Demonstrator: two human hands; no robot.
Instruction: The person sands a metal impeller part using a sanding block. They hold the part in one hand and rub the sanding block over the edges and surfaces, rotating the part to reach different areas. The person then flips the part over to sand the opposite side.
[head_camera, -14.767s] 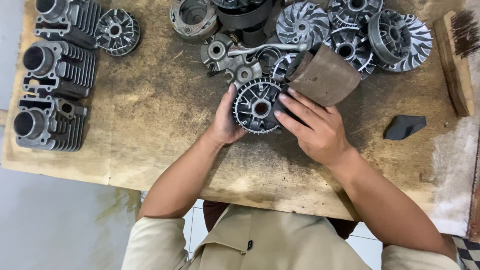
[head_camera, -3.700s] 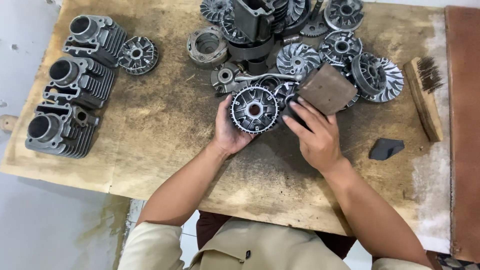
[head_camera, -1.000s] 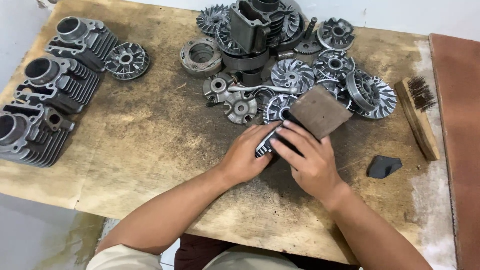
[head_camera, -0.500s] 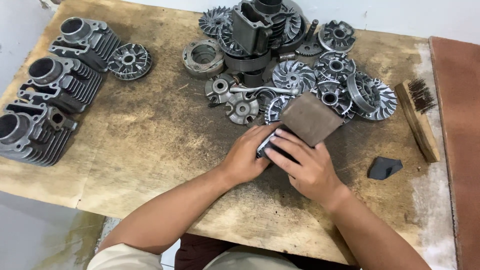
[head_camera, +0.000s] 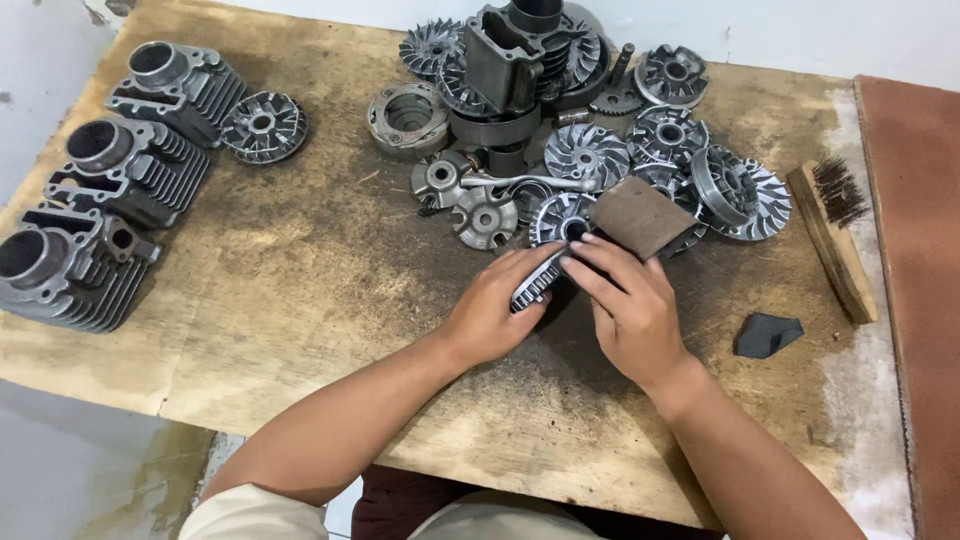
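Note:
My left hand (head_camera: 495, 310) grips a round finned metal pulley disc (head_camera: 537, 283), tilted on edge so its toothed rim shows between my fingers. My right hand (head_camera: 630, 305) holds a brown sheet of sandpaper (head_camera: 640, 215) and presses its fingers against the disc's far side. Both hands meet near the middle of the worn wooden table (head_camera: 300, 300), just in front of a pile of grey metal engine parts (head_camera: 580, 130).
Three finned engine cylinders (head_camera: 110, 200) line the table's left edge, with one finned disc (head_camera: 263, 126) beside them. A wire brush (head_camera: 830, 230) and a dark scrap of sandpaper (head_camera: 766, 334) lie at the right. A reddish board (head_camera: 915, 250) borders the right side.
The disc, lying flat under my hands earlier, is now tipped on its edge. The sandpaper has shifted slightly over it in the last second.

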